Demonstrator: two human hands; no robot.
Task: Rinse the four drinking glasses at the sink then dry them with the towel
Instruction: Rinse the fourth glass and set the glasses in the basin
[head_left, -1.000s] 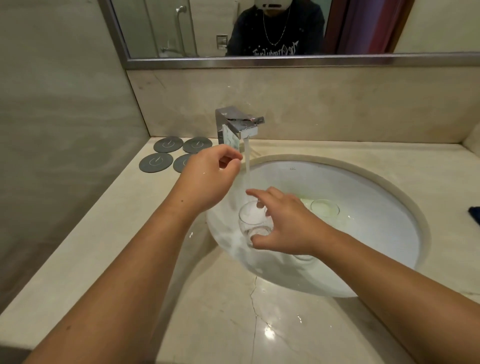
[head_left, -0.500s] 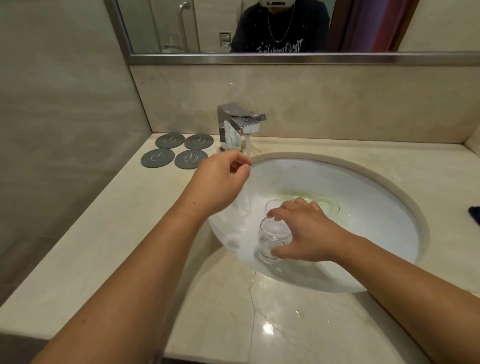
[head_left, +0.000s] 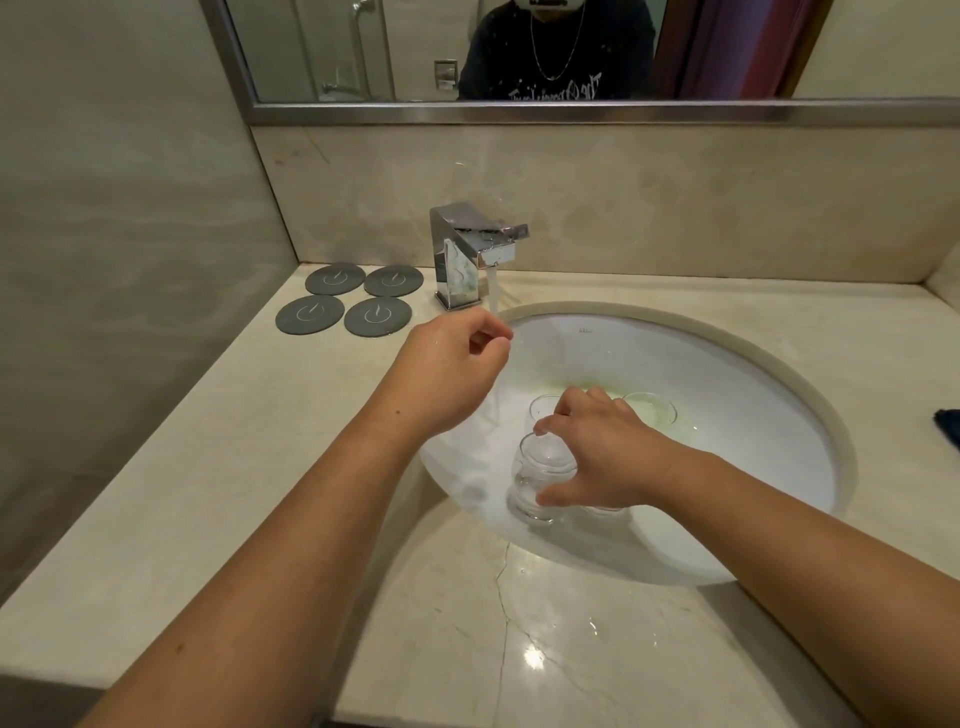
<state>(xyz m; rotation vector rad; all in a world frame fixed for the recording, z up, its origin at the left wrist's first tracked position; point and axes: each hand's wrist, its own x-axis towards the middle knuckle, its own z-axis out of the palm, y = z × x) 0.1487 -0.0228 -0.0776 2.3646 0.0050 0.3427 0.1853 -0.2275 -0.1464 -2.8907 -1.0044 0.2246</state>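
Note:
My right hand (head_left: 602, 457) grips a clear drinking glass (head_left: 540, 478) by its rim and side, low in the white sink basin (head_left: 753, 415) near its front wall. Another glass (head_left: 543, 408) stands just behind my fingers, and a third glass (head_left: 652, 410) sits further right at the basin's bottom. Part of one more glass (head_left: 602, 512) shows under my right palm. My left hand (head_left: 452, 374) hovers over the basin's left edge with fingers curled and nothing in it. Water runs from the chrome faucet (head_left: 470, 254).
Several grey round coasters (head_left: 358, 304) lie on the marble counter (head_left: 208, 467) left of the faucet. A dark blue cloth (head_left: 948, 423) peeks in at the right edge. A mirror above reflects a person in a dark shirt. A wall closes the left side.
My right hand has lowered the glass from under the stream toward the basin's front. My left hand has stayed near the faucet, drifting slightly.

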